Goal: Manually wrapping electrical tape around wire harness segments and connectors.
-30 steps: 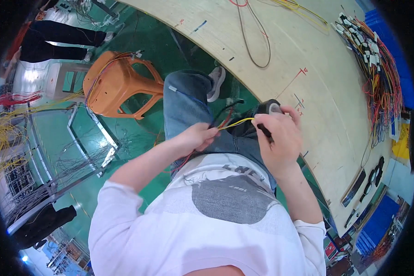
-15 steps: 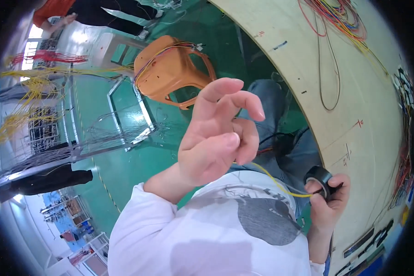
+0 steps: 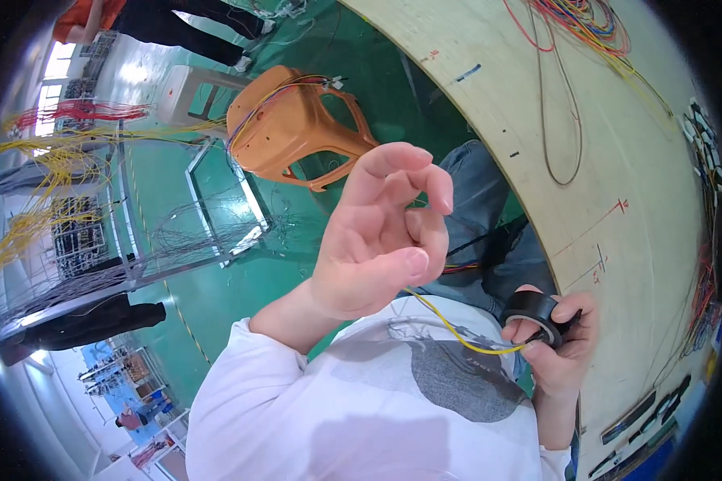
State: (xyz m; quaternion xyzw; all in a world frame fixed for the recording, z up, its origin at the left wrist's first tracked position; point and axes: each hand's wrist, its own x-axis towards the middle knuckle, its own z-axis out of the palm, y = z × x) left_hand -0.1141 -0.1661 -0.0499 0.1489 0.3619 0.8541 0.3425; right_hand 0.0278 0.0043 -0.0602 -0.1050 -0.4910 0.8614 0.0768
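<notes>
Roll of black tape [image 3: 529, 302], right hand [image 3: 565, 353] gripping it, thin yellow wire [image 3: 489, 351] trailing, left hand [image 3: 381, 248] curling half-open, hold unclear

1. Pale wooden table [image 3: 521, 104] on the right, its edge curving in the lens; red, blue and black marks are drawn on its top.
2. On the table: 1 heap of coloured wires [image 3: 589, 28] at the top; 1 thin brown loop [image 3: 565, 183] below it; wires with white connectors [image 3: 704, 148] along the right rim; dark, long objects [image 3: 629, 418] at the lower right.
3. Green floor [image 3: 301, 216], carrying 1 orange stool [image 3: 269, 132], 1 grey stool [image 3: 174, 94] and 1 metal rack [image 3: 173, 274].
4. Coloured strands [image 3: 285, 86] lie across the orange stool's seat.
5. Thin dark wires [image 3: 205, 232] spread over the rack.
</notes>
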